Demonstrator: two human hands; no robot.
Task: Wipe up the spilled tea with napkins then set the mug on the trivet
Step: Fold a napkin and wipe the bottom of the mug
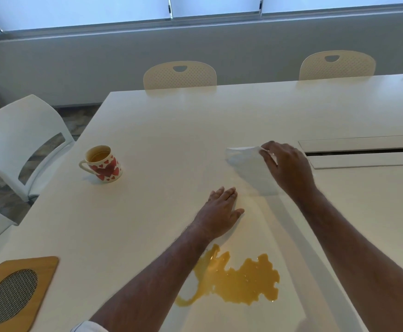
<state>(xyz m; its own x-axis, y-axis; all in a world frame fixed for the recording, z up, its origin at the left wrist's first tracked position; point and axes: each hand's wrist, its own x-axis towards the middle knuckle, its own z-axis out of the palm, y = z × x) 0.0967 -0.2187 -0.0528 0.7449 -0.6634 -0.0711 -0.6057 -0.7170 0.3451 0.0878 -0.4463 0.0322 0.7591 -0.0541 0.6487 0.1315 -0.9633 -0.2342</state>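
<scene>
At the near left corner of the white table point(147, 130) lies the wooden trivet point(18, 288) with its oval mesh centre, its lower edge cut off by the frame. Further back and well apart from both hands stands the mug point(102, 163), white with red hearts, upright, handle to the left, tea showing inside. White chairs point(16, 142) stand along the left edge. Toward the middle, the left hand point(222, 212) lies flat on the tabletop, fingers straight and close together, holding nothing; whether it presses a napkin edge under the palm is hard to make out, white on white. Just behind its wrist, nearer the person, spreads the spilled tea point(241, 281), an amber puddle partly hidden by the left forearm on its left side. To the right and beyond, the right hand point(286, 168) pinches the top corner of a thin white napkin point(251, 168) between thumb and fingertips; the sheet hangs lifted and slanted down toward the table, its lower edge blending into the surface. The napkin is well apart from the spill. At far right a cable slot point(363, 152) runs off the frame
</scene>
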